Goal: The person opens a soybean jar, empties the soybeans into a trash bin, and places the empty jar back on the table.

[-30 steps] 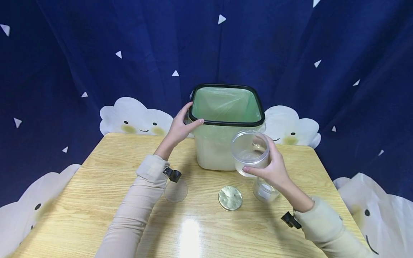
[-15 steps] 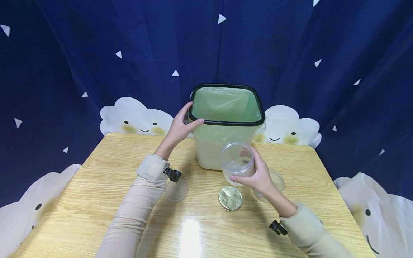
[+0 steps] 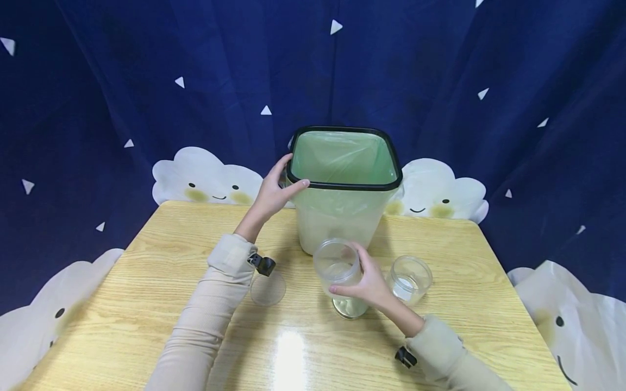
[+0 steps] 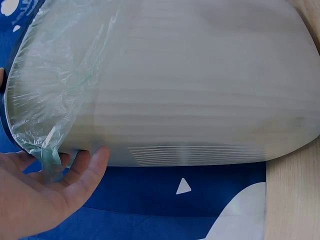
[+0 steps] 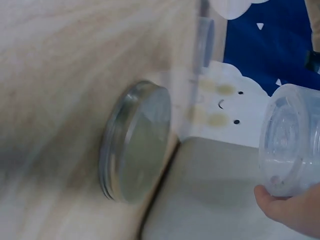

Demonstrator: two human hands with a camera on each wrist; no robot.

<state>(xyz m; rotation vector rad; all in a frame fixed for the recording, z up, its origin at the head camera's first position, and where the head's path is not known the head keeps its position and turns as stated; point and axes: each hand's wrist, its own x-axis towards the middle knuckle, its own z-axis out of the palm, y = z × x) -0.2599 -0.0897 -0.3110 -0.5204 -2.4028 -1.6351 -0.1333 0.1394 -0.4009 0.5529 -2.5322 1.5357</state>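
A pale bin (image 3: pixel 337 217) with a black rim and a thin green liner stands at the back of the table. My left hand (image 3: pixel 271 195) holds its front left corner, thumb on the rim. In the left wrist view, the fingers (image 4: pixel 82 172) bend beside a gathered tuft of liner (image 4: pixel 50 162). My right hand (image 3: pixel 367 279) grips a clear plastic jar (image 3: pixel 336 266) by its side, slightly tilted. The jar is above a round gold lid (image 3: pixel 350 308) and partly covers it in the head view. The lid (image 5: pixel 137 145) lies apart from the jar in the right wrist view.
Right of my right hand, another clear round container (image 3: pixel 411 277) stands on the table with something whitish in it. A clear flat disc (image 3: pixel 268 289) lies near my left wrist. Behind the wooden table (image 3: pixel 171 260) hangs a dark blue curtain (image 3: pixel 220 81).
My right hand has carried the clear jar left and toward the table's front, from beside the bin to above the gold lid. The other container is now uncovered. My left hand has stayed put.
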